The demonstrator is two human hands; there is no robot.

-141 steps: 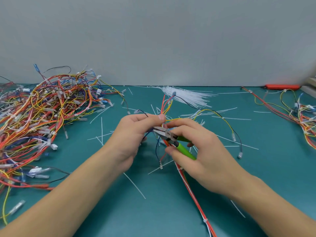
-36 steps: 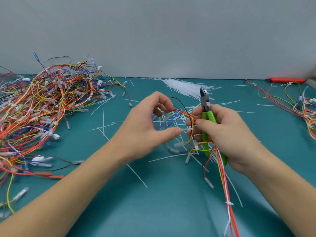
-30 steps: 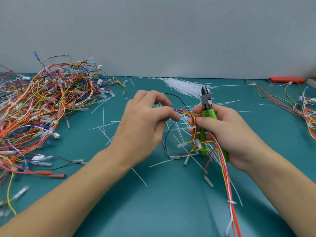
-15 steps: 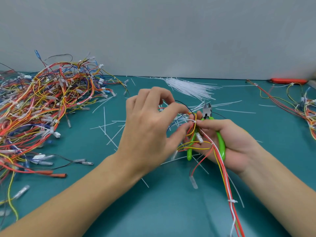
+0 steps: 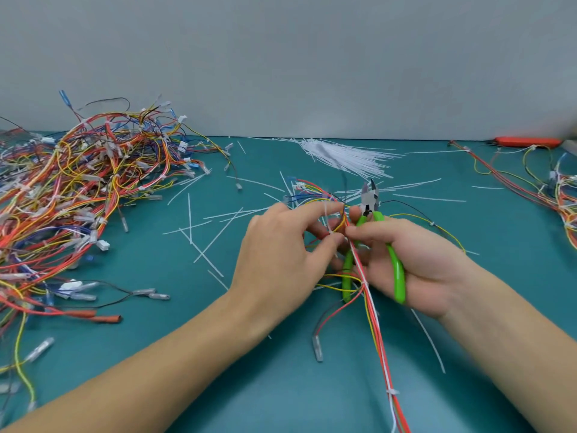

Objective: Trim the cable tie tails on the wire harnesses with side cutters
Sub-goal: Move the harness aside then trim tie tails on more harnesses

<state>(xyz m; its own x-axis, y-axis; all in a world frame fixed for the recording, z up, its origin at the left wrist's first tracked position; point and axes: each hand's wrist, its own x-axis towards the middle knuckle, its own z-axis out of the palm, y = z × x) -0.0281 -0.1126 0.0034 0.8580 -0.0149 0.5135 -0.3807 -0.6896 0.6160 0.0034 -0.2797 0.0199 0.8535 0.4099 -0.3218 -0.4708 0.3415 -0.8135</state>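
Harness wires (image 5: 368, 295) lie pinched between both hands above the mat (image 5: 187, 354), left hand (image 5: 281, 264) isolating a tie tail (image 5: 326, 214) while right hand (image 5: 415, 260) grips the parked, upturned side cutters (image 5: 370, 195).

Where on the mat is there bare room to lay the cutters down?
Barest: the teal mat between the left forearm and the wire pile, and the stretch right of the right hand, before the right-edge harnesses. Crowded: around the cutters, where cut tails and the tie bundle lie.
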